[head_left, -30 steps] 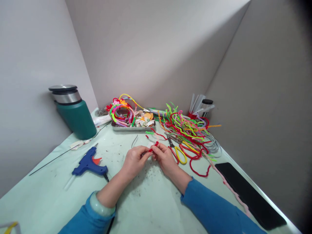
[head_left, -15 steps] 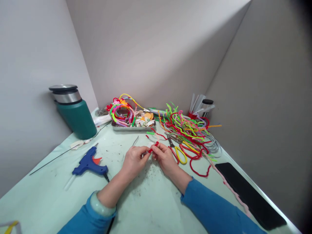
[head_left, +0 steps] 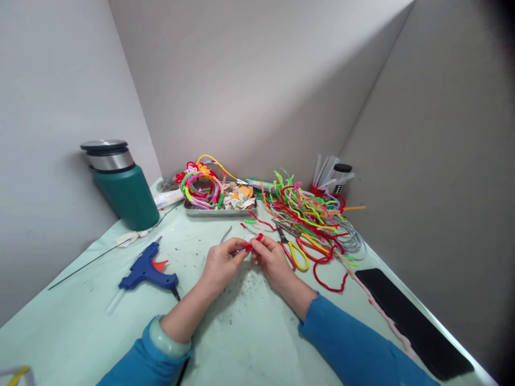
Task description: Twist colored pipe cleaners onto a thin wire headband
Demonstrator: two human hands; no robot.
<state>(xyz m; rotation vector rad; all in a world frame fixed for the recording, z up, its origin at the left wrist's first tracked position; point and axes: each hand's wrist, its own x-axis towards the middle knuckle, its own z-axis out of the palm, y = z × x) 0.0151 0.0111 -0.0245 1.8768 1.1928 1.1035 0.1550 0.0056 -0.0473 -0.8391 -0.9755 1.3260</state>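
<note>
Over the middle of the table, my left hand [head_left: 220, 266] and my right hand [head_left: 275, 264] meet fingertip to fingertip. Both are pinched on a short piece of red pipe cleaner [head_left: 248, 247], a bit of which also pokes out above the right fingers. A thin grey wire-like strand [head_left: 227, 234] sticks out behind the left hand; its other end is hidden by the fingers. Scissors with red and yellow handles [head_left: 298, 255] lie just right of my right hand. Short red and green pipe cleaner scraps [head_left: 263, 221] rest beyond the fingertips.
A blue glue gun [head_left: 148, 271] lies at left, near a green bottle [head_left: 126, 195]. Behind stands a metal tray [head_left: 221, 213] with pipe cleaner rings and cutouts. Tangled pipe cleaners [head_left: 306, 206] heap at back right. A black phone-like slab [head_left: 410, 321] lies at right.
My left hand has turned slightly, and its fingers have shifted on the red piece. The grey strand has swung a little to the right. My right hand stays nearly still.
</note>
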